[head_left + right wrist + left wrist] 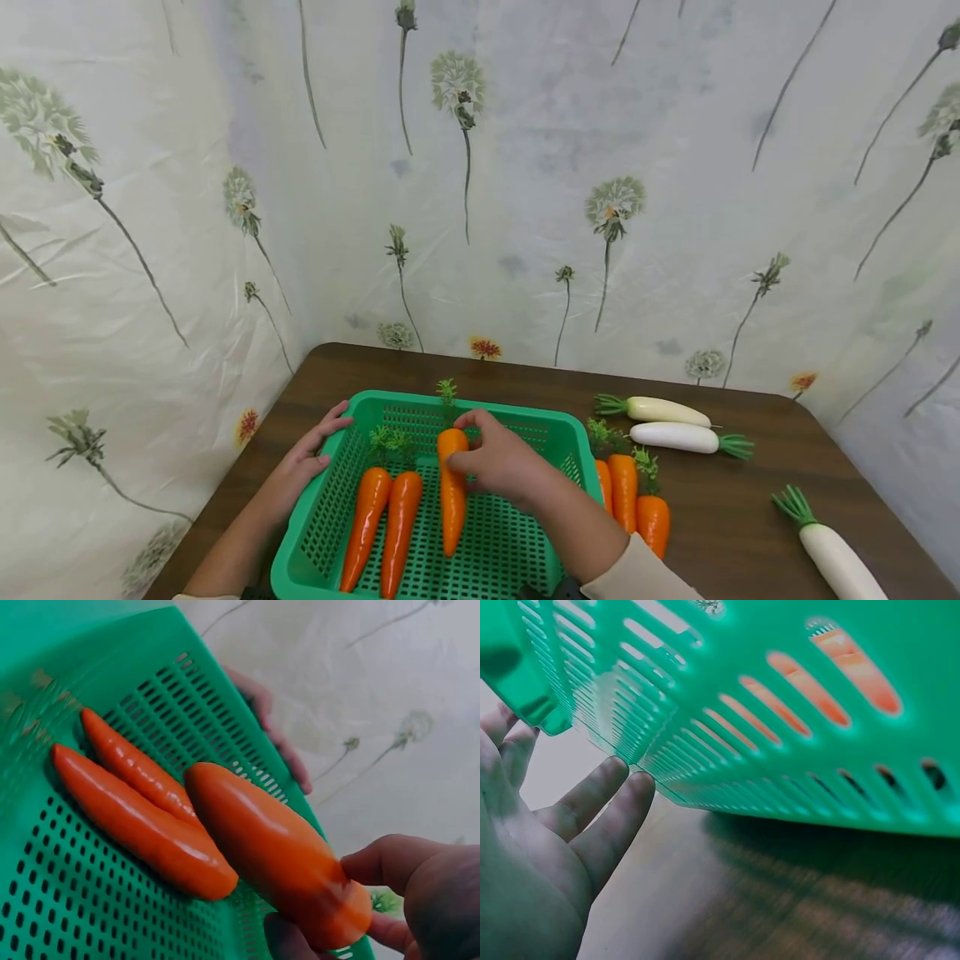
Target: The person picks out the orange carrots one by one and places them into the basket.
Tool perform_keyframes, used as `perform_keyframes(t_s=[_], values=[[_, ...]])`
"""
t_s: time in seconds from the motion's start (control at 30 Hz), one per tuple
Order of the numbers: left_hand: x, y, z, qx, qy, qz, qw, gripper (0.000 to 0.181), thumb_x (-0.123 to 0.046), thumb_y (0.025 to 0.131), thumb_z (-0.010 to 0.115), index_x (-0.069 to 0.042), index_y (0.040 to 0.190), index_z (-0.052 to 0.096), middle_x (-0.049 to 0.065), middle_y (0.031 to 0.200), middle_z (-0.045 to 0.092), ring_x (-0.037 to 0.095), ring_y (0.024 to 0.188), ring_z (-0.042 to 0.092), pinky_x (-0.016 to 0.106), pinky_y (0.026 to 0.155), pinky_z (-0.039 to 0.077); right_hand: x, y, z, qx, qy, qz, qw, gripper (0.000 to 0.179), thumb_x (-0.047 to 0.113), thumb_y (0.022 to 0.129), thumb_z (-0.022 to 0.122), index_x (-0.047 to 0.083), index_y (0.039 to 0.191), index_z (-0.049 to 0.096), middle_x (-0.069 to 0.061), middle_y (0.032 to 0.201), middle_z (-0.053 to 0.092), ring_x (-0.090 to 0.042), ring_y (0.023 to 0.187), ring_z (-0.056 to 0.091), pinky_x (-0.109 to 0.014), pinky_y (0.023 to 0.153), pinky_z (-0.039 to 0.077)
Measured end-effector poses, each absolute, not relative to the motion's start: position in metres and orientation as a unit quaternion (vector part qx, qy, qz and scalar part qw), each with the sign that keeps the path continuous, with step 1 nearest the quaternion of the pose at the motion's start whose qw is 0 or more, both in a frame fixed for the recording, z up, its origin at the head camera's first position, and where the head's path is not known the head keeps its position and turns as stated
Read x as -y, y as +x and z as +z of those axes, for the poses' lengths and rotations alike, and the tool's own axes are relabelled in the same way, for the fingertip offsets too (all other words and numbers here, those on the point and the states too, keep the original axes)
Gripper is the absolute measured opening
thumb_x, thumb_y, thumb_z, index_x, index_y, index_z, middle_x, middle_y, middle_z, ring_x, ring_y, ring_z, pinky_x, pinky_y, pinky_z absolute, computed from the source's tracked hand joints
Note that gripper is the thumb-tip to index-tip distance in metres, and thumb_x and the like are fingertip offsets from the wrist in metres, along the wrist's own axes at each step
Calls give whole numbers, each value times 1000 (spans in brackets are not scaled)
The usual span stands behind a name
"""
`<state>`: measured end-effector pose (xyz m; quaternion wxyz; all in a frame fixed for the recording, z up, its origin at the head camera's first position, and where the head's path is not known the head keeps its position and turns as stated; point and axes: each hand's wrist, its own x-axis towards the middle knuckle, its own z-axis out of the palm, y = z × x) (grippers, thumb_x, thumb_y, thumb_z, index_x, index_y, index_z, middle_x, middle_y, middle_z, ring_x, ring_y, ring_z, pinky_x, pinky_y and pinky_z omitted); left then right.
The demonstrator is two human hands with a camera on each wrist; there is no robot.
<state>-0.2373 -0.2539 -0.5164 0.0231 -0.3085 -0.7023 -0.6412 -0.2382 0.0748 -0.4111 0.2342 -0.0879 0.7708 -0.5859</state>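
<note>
My right hand (506, 462) pinches an orange carrot (452, 492) near its leafy top, over the inside of a green plastic basket (585, 442). In the right wrist view this carrot (262, 840) has its tapered end pointing away from my fingers. Two more carrots (366, 517) lie side by side on the basket floor, tips toward me. At the basket's left side, my left hand (303, 462) touches the rim and outer wall. Seen from the left wrist, its fingers (615, 825) are mostly straight against the slotted wall.
Several carrots (624, 492) lie on the brown wooden table (735, 517), just right of the basket. Two white radishes (675, 437) are behind them, and another white radish (840, 558) lies at the right. A flower-patterned cloth (525, 167) hangs behind the table.
</note>
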Motion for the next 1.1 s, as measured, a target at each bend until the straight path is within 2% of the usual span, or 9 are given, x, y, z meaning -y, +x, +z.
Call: perform_keyframes(t_s=[0.23, 0.63, 0.73, 0.9, 1.1], values=[[254, -236, -516, 703, -304, -643, 24, 47, -1, 109, 32, 14, 153, 33, -9, 175, 17, -13, 152, 18, 9, 112, 28, -72, -236, -417, -767, -86, -581, 259, 53, 8, 94, 71, 7, 140, 44, -23, 118, 61, -32, 96, 71, -48, 78, 63], [253, -237, -515, 705, -303, -640, 25, 47, -1, 109, 31, 14, 153, 33, -1, 176, 15, -13, 152, 17, 9, 112, 27, -69, -235, -423, -775, -84, -564, 272, 52, 5, 94, 72, 7, 139, 44, -23, 119, 61, -32, 99, 69, -49, 79, 63], [253, -237, -515, 704, -306, -640, 26, 47, -1, 109, 31, 14, 153, 33, 0, 176, 14, -12, 152, 17, 9, 113, 27, -69, -235, -423, -785, -85, -553, 265, 53, 5, 93, 72, 6, 139, 45, -21, 113, 61, -29, 92, 69, -47, 77, 63], [254, -237, -516, 702, -312, -640, 28, 47, -1, 109, 30, 15, 153, 32, 3, 177, 13, -11, 153, 16, 9, 113, 26, -70, -234, -422, -798, -83, -533, 267, 55, 5, 92, 72, 4, 140, 45, -16, 96, 60, -25, 77, 59, -42, 72, 60], [253, -236, -516, 705, -309, -638, 30, 47, -1, 109, 30, 14, 153, 33, 5, 177, 13, -11, 153, 16, 9, 113, 25, -72, -234, -421, -806, -80, -519, 273, 54, 5, 93, 72, 4, 141, 47, -19, 108, 58, -36, 93, 63, -51, 81, 61]])
